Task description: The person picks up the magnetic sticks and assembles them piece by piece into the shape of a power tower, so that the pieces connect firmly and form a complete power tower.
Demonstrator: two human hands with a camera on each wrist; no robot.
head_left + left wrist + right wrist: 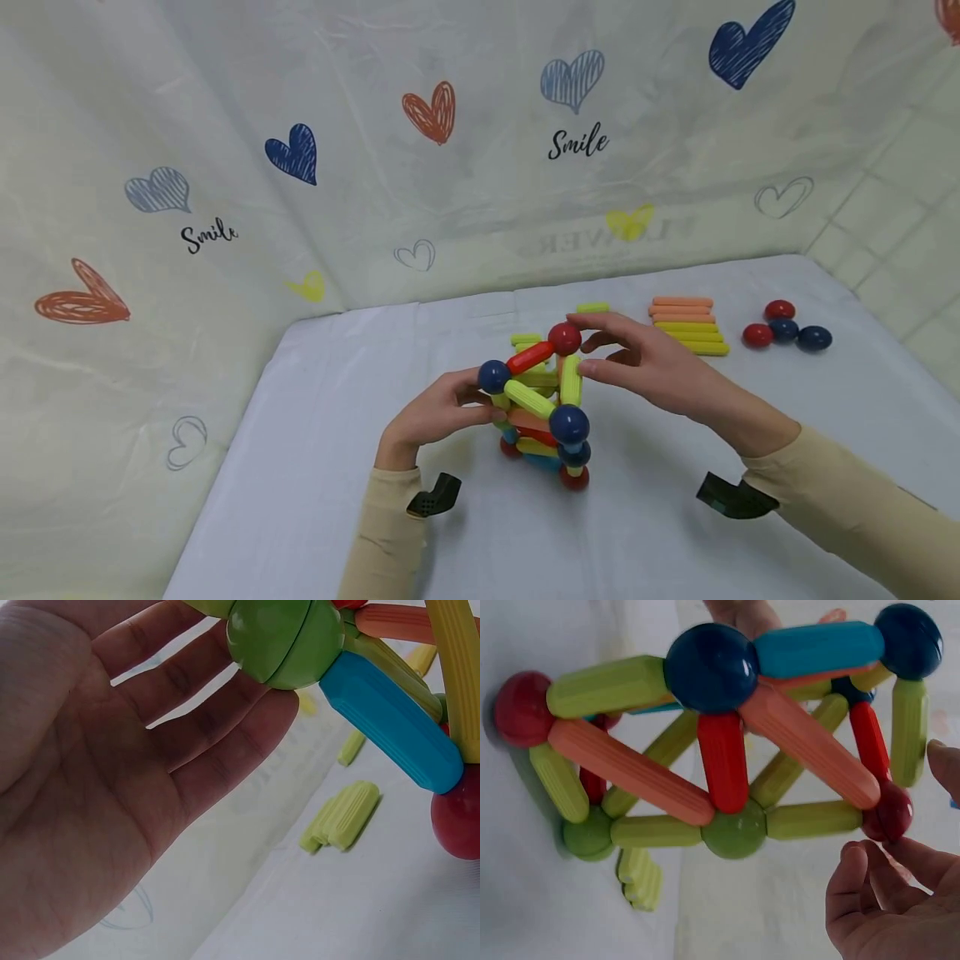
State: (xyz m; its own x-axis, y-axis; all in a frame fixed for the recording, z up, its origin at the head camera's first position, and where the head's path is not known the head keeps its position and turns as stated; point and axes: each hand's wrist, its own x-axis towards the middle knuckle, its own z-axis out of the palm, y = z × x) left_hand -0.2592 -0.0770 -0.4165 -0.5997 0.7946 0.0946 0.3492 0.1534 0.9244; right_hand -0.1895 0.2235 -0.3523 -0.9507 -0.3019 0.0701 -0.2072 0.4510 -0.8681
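A tower of magnetic rods and balls (530, 400) stands upright on the table, built of yellow-green, orange, red, yellow and blue rods. My left hand (442, 408) holds its left side, thumb in front. In the left wrist view the other fingers reach behind a green ball (285, 641). At the tower's top, a fingertip of my right hand (645, 358) touches the red ball (564, 338). The right thumb is beside the upright yellow-green rod (571, 380); whether it touches cannot be told. A dark blue ball (568, 423) sits at the near top corner.
Behind the right hand lie orange rods (682, 310) and yellow rods (690, 333) in a row. Loose red and dark blue balls (813, 337) are grouped at the right. Yellow-green rods (345, 816) lie behind the tower. A patterned cloth (480, 192) hangs behind the white table (315, 500).
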